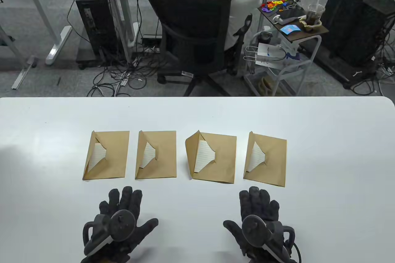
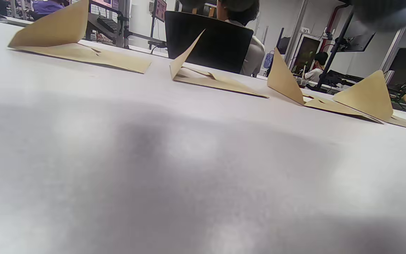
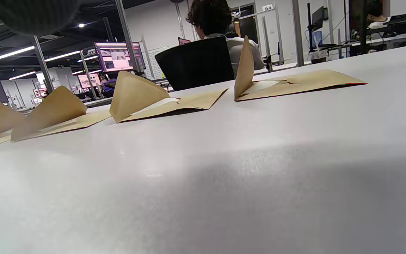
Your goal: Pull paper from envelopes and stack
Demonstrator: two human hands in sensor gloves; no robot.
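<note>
Four brown envelopes lie in a row on the white tabletop, flaps open, lined paper showing in each. Left hand and right hand rest flat just below the row, fingers spread, holding nothing.

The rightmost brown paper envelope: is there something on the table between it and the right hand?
Nothing visible. Only bare white table lies between the right hand and the rightmost brown paper envelope, whose flap stands open with white lined paper showing.
</note>
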